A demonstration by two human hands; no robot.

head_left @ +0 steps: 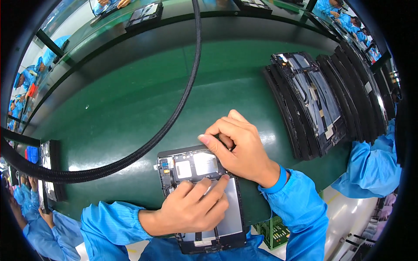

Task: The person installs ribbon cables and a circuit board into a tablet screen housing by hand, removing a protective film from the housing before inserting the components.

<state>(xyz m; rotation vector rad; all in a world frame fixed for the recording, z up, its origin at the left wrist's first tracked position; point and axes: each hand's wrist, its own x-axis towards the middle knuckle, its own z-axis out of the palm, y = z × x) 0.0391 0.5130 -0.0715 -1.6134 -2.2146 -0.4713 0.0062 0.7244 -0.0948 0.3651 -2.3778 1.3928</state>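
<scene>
An opened tablet (233, 204) lies in front of me, tilted, at the near edge of the table, its inside exposed: silver metal plates at the far end, a large grey battery area, and thin black strips. My left hand (193, 209) lies over its middle, fingers bent and apart, the index fingertip touching near the right side; the thumb is hidden. Above the far right corner of the tablet is my right hand (241, 145), with a blue band at the wrist. Its thumb and index finger are drawn together; anything between them is too small to see.
On the right stand stacks of similar opened tablets (311, 100) on the green table (130, 104). A thick black braided hose (174, 117) arches across from the top to the left. More tablets (51, 169) lie at far left, near co-workers in blue. A green crate (276, 235) sits below.
</scene>
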